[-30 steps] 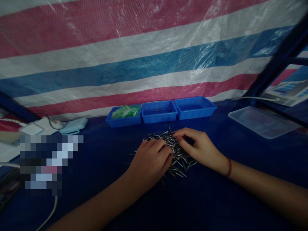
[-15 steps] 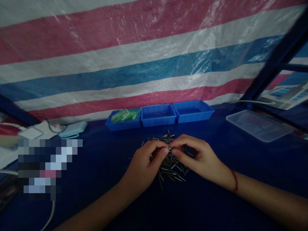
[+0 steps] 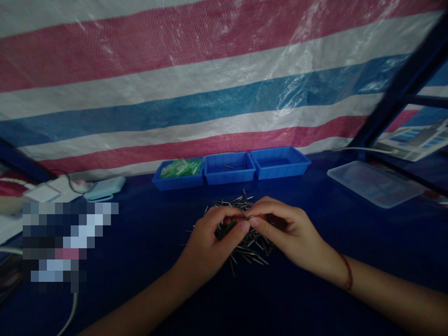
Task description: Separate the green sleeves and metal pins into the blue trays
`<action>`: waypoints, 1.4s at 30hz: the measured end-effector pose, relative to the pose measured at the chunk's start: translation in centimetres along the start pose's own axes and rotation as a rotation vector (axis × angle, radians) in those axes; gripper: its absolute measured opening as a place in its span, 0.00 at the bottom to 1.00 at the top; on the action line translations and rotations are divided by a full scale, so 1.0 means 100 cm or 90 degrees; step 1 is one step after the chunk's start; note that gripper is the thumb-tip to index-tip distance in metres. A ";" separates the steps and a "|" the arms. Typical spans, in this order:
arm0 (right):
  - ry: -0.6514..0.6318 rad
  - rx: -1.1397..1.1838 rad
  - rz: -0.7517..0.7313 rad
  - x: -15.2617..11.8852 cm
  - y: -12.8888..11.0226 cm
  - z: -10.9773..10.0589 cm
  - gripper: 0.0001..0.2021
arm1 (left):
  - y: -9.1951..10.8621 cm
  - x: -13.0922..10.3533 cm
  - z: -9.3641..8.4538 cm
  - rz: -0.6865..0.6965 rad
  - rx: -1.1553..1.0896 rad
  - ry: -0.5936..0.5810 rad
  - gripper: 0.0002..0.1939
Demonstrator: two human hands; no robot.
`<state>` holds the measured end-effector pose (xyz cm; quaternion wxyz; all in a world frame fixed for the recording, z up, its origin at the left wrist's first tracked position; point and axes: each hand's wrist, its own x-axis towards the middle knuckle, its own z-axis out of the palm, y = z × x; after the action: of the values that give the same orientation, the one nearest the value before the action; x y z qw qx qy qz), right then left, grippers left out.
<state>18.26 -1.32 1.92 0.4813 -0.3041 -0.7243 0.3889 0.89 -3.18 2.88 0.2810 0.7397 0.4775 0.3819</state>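
Note:
A heap of thin metal pins, like nails or rivets, lies on the dark blue table top in front of me. Over it, the fingertips of both hands meet. My right hand pinches a small metal pin between thumb and index finger. My left hand is curled with its thumb and index tips against the right fingertips, the thumb slightly lower. Whatever the left fingers grip is too small and too hidden to make out. Both hands cover part of the heap.
Three blue trays stand behind the heap: the left tray holds green pieces, the middle tray a few pins. A clear plastic lid lies at right. A light blue case and cables are at left. Striped sheeting hangs behind.
My left thumb has slid down a little, away from the index tip. The right fingertips have closed in on the pin and moved slightly left. The trays and heap look the same.

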 end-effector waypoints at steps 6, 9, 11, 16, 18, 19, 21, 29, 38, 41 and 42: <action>0.003 0.000 0.019 -0.001 0.001 -0.001 0.06 | -0.001 -0.001 0.001 0.029 0.032 0.017 0.03; 0.008 -0.020 0.018 -0.001 0.001 -0.001 0.05 | -0.001 -0.002 0.001 0.066 0.050 0.042 0.01; 0.008 -0.032 0.014 -0.001 0.001 0.000 0.04 | -0.001 -0.003 0.001 0.098 0.072 0.072 0.01; 0.007 -0.073 0.000 -0.002 0.001 0.002 0.04 | 0.000 -0.004 0.001 0.167 0.117 0.114 0.03; 0.002 -0.087 -0.015 -0.002 0.001 0.002 0.04 | 0.001 -0.004 0.001 0.182 0.117 0.121 0.02; -0.001 -0.092 -0.023 -0.002 0.000 0.002 0.04 | 0.002 -0.005 0.001 0.184 0.115 0.123 0.02; -0.013 -0.096 -0.038 -0.001 -0.001 0.001 0.05 | 0.003 -0.005 0.001 0.181 0.108 0.129 0.01; -0.067 -0.186 -0.076 -0.001 -0.009 -0.004 0.07 | 0.001 -0.006 -0.001 0.115 0.095 0.084 0.01; 0.118 -0.520 -0.155 0.078 0.007 -0.025 0.08 | -0.013 0.003 -0.011 0.089 0.139 0.085 0.05; 0.064 -0.645 -0.099 0.100 0.020 -0.026 0.09 | -0.018 0.005 -0.016 0.101 0.170 0.072 0.05; 0.054 -0.660 -0.084 0.102 0.024 -0.026 0.10 | -0.020 0.005 -0.018 0.099 0.175 0.068 0.05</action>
<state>17.22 8.90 5.16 0.3198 -0.4716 -0.8192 -0.0646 -1.45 -1.84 2.48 0.1215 0.7845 0.4809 0.3722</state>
